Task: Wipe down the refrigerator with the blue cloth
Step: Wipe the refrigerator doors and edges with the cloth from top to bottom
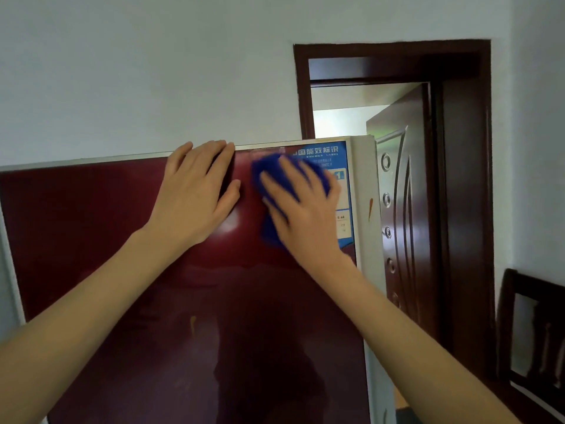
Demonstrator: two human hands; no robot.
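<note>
Refrigerator (153, 270), with a glossy dark red front, fills the near view. High on it the left hand (195, 191) lies open and flat, fingertips at the top edge. At its 3 o'clock the right hand (301, 206), fingers spread, presses the blue cloth (269, 231) against the front. The cloth looks soft, light and bunched, and is probably best driven under a flat palm, as the smooth surface may let it slide. A paper label (339, 160) sits at the cloth's 2 o'clock. Beyond, at 3 o'clock, a wooden door (406, 209) stands open.
</note>
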